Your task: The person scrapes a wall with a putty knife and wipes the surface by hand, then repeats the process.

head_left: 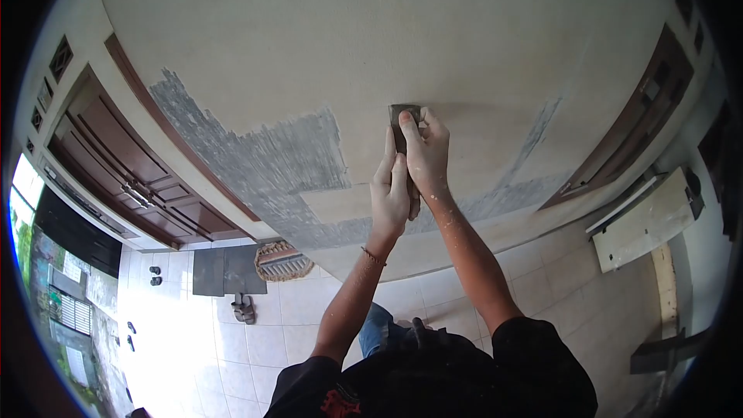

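Observation:
Both hands are closed around a long, dark, flat block (401, 118) that looks like a sanding block, its upper end against the pale wall (371, 54). My right hand (427, 151) grips the upper part, its thumb lying along the front. Lower down, my left hand (391, 193) is wrapped on the block from the left side, fingers pointing up. Whitish dust coats both hands and specks the forearms. My palms and fingers hide most of the block. Grey scraped patches (286, 155) spread over the wall to the left, with a thin grey streak (534, 139) to the right.
A brown double door (131, 162) stands on the left and a brown-framed opening (635, 124) on the right. On the tiled floor (302, 313) lie a striped mat (282, 261), a grey mat (224, 271) and sandals (243, 308). A pale board (646, 220) leans at the right.

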{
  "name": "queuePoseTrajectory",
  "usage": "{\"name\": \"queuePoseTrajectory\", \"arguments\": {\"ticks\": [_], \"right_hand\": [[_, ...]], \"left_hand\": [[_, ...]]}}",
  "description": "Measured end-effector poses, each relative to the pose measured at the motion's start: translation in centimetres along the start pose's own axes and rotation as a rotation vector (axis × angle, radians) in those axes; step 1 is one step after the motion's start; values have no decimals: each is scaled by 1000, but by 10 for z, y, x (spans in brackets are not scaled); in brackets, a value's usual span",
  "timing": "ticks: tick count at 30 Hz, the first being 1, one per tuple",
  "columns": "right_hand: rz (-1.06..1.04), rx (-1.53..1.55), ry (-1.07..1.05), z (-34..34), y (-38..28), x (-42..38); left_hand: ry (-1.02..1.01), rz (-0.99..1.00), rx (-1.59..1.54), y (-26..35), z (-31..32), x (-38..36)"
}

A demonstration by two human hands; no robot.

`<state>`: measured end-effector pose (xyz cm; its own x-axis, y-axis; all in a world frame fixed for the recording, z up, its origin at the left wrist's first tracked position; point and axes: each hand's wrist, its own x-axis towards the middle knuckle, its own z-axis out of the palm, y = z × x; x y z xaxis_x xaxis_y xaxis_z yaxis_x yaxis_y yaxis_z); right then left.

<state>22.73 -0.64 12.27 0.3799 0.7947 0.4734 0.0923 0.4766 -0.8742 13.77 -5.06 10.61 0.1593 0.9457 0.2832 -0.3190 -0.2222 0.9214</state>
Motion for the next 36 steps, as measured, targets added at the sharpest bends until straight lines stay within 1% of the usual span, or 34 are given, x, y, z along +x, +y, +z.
{"name": "queuePoseTrajectory", "arguments": {"ticks": [2,5,8,10,12,13,14,16,17,18,19,20,21,22,23,24,26,27,28,30,31,32,33,34,35,36], "right_hand": [[-10,-3,-8,-1,9,0],[57,103,59,-7,65,-41],[112,164,99,-6,94,-59],[-2,113,135,3,44,-35],[-70,78,67,5,-3,0],[-58,83,51,8,-26,15],[-54,91,36,9,-39,23],[-82,4,42,3,-21,16],[-105,-38,40,1,-8,11],[5,69,60,1,7,-7],[3,73,40,-6,42,-23],[74,161,93,-4,58,-43],[71,75,60,-10,89,-57],[94,101,56,-10,91,-56],[122,126,56,-9,94,-55],[68,106,59,-5,73,-46],[-20,49,62,3,-1,-9],[-13,49,54,5,-16,4],[-11,51,44,8,-29,18],[-37,48,54,9,-32,22],[-64,41,72,9,-19,12],[-93,35,89,7,-1,0],[-70,-27,75,0,34,-14],[-23,10,91,-3,57,-34],[27,48,104,-4,69,-45],[7,71,114,-2,67,-42]], "left_hand": [[44,115,78,-25,-1,8],[49,13,223,-75,-15,-20],[78,-130,162,-82,-18,-39],[54,115,248,-68,-17,-11],[5,107,159,-13,-4,8],[-35,-3,35,31,5,9],[-19,25,29,29,7,11],[7,103,16,21,10,18],[15,117,113,8,7,14],[25,136,210,-18,0,2],[49,177,283,-48,-7,-9],[77,217,356,-78,-14,-21],[72,148,329,-97,-21,-28],[70,78,302,-103,-24,-35],[61,122,305,-107,-28,-27],[50,157,309,-90,-25,-16],[12,92,221,-32,-12,2],[-5,58,178,-3,-6,11],[-35,-19,82,23,-2,16],[-51,-51,25,31,2,16],[-19,29,99,13,0,14],[14,110,171,-20,-6,10],[45,126,213,-45,-9,-1],[77,141,257,-70,-12,-12],[79,89,218,-82,-15,-19],[84,37,179,-93,-18,-27]]}}
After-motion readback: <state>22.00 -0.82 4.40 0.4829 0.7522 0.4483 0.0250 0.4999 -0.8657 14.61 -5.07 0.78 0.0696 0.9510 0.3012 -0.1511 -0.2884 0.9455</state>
